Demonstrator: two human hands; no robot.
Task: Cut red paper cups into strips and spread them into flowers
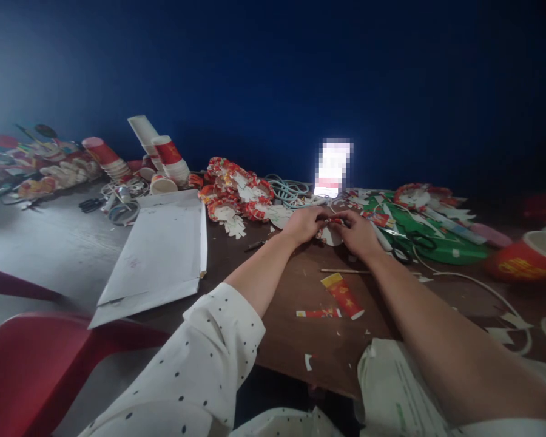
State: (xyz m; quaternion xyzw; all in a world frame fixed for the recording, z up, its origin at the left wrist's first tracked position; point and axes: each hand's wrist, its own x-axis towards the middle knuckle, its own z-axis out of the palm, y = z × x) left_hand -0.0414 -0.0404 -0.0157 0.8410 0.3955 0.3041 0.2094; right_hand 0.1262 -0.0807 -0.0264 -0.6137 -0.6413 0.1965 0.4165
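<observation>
My left hand (306,224) and my right hand (357,233) are close together over the brown table (295,340), fingers pinched. Between them is a small red-and-white paper piece (331,235), with a rounded pale part hanging below the fingertips. Both hands appear to grip it, though the fingers hide much of it. Nearer to me lie a red paper strip with a yellow end (343,296) and a thinner red strip (318,313). A thin wooden stick (343,271) rests beyond them. Black-handled scissors (404,246) are just right of my right hand.
A lit phone (332,170) stands upright behind my hands. Red-and-white paper crafts (236,188) and stacked paper cups (169,159) line the back left, beside a white board (157,249). Right are a green sheet (459,246) and a red cup (528,258). A red chair (40,358) is lower left.
</observation>
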